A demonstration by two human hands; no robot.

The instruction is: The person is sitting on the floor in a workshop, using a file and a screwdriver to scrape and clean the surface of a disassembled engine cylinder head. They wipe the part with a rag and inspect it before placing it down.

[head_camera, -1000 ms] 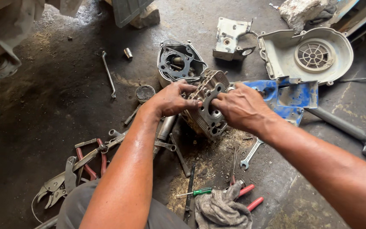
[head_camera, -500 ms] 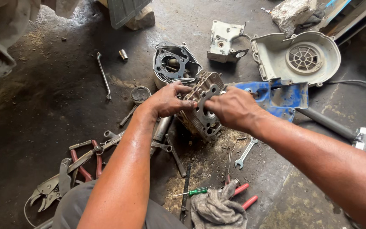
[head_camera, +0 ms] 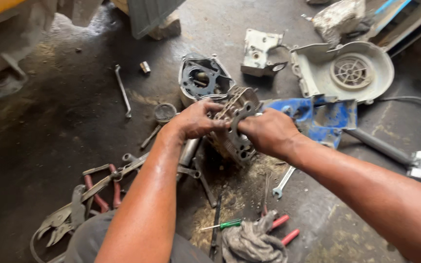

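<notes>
Mid-frame: both hands grip the finned engine block [head_camera: 234, 127], left hand [head_camera: 197, 119] and right hand [head_camera: 264, 131] closed on opposite sides. Since a second ago, same hold, block barely shifted above the floor [head_camera: 49, 122]; gasketed housing [head_camera: 201, 78] just behind.

No packages, labels, signs or screens show anywhere on this greasy workshop floor.

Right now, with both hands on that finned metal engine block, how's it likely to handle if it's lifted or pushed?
The finned engine block looks like solid cast metal, so probably stiff and heavy for its size; both the left hand and right hand grip it. Its grimy surface and the oily-looking floor suggest it may be slippery. Its blocky shape should slide rather than roll.
</notes>
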